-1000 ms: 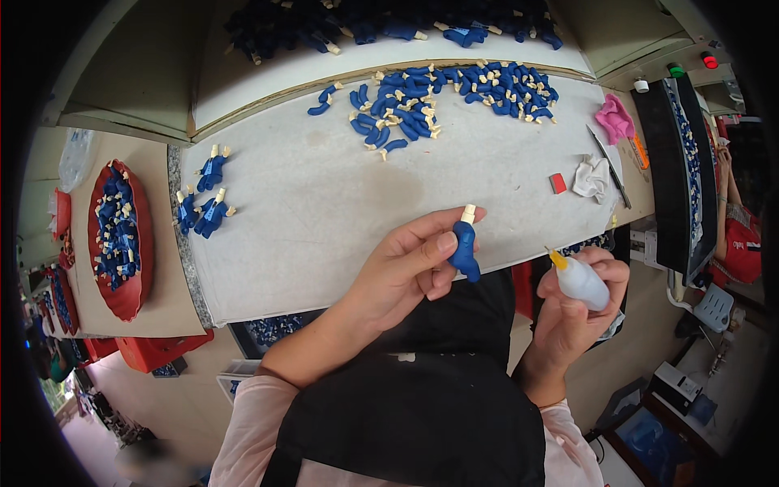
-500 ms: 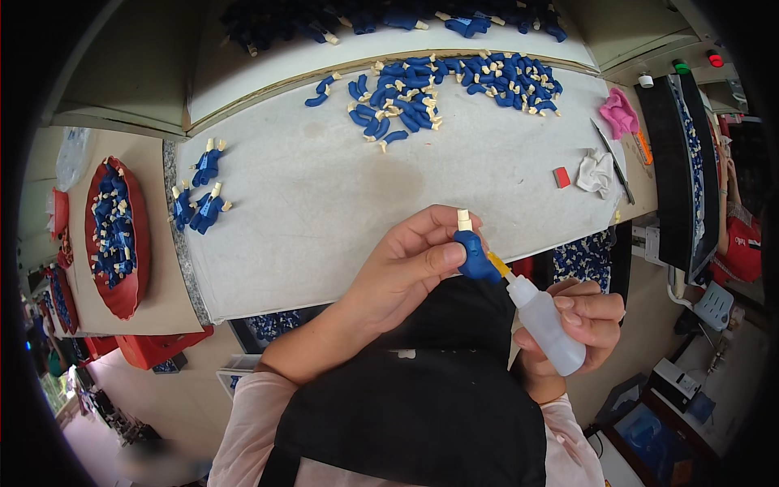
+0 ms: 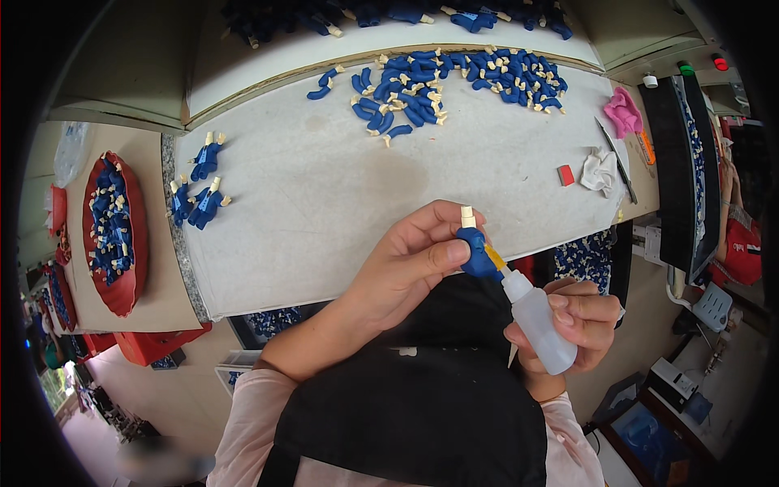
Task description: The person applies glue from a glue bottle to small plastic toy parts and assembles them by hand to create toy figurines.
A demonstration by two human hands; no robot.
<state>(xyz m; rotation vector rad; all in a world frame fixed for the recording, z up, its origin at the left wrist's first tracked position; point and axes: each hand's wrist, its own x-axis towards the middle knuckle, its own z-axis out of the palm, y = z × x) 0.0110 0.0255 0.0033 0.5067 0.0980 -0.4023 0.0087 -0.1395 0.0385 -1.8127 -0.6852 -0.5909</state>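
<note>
My left hand (image 3: 402, 268) pinches a small blue figurine body (image 3: 474, 253) between thumb and fingers. A cream peg sticks up from its top. Closed around a translucent white squeeze bottle (image 3: 545, 323) is my right hand (image 3: 591, 318). The bottle tilts up to the left, and its yellow nozzle (image 3: 496, 258) meets the right side of the figurine body. Whether any liquid comes out cannot be made out. On the worktable's left, several blue figurine bodies with arms (image 3: 206, 158) stand or lie together.
Loose blue arms with cream hands (image 3: 410, 97) are heaped along the back of the pale worktable (image 3: 300, 203). At the right lie a red block (image 3: 565, 175), a white cloth (image 3: 599, 171), a knife-like tool (image 3: 618, 162) and a pink cloth (image 3: 622, 112). A red tray (image 3: 139, 268) of blue parts stands left.
The bottle has shifted slightly up and left, its nozzle lying further up along the figurine body's side. Both hands keep their holds. The table scene is shifted slightly in the picture.
</note>
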